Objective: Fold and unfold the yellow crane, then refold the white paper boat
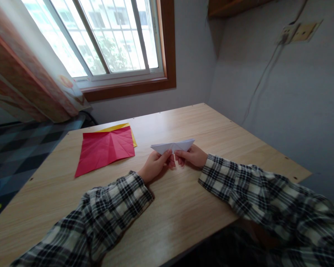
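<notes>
A folded white paper point(172, 145), shaped like a flat pointed wedge, is held just above the wooden table point(206, 126) near its middle. My left hand point(155, 165) pinches its lower edge from the left. My right hand point(191, 156) pinches the same edge from the right, and the fingertips of both hands almost meet under the paper's centre. Both arms wear plaid sleeves.
A creased red paper sheet point(105, 148) lies flat on the table to the left, partly covering a yellow sheet point(119, 128). A window point(105, 37) and a patterned curtain point(25, 81) are behind the table. A wall stands close on the right.
</notes>
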Available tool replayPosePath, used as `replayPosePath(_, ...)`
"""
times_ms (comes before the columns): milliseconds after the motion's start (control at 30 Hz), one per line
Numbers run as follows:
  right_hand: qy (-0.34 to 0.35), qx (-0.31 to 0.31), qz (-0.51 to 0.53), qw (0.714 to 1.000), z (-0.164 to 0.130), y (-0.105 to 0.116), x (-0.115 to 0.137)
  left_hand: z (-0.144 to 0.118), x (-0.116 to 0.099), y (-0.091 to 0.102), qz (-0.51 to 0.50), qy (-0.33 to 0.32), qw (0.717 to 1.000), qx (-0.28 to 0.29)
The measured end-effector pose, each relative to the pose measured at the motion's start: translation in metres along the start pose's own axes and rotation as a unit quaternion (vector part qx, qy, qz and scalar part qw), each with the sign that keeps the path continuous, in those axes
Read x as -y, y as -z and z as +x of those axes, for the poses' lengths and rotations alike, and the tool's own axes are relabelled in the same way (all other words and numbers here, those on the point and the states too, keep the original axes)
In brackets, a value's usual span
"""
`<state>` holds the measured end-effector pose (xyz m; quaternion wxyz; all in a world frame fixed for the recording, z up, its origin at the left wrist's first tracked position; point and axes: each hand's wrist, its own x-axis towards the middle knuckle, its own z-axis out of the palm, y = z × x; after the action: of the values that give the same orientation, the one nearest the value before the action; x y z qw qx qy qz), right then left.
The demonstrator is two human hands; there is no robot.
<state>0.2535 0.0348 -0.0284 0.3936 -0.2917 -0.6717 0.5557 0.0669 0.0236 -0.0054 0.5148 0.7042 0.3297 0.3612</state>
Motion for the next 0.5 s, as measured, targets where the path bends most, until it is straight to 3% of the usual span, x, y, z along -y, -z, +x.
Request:
replayPosePath(233,-0.023,-0.056,0.048,0.997,-0.0008,-0.0023,0.0001,-0.0011,0.0040,0.0005,0.022,0.020,0.999,-0.046)
replayPosePath(500,0.001,-0.129,0.016,0.992,-0.0006,-0.0003,0.0057,-0.0001,0.0039,-0.0002,-0.012,0.031,0.997,-0.076)
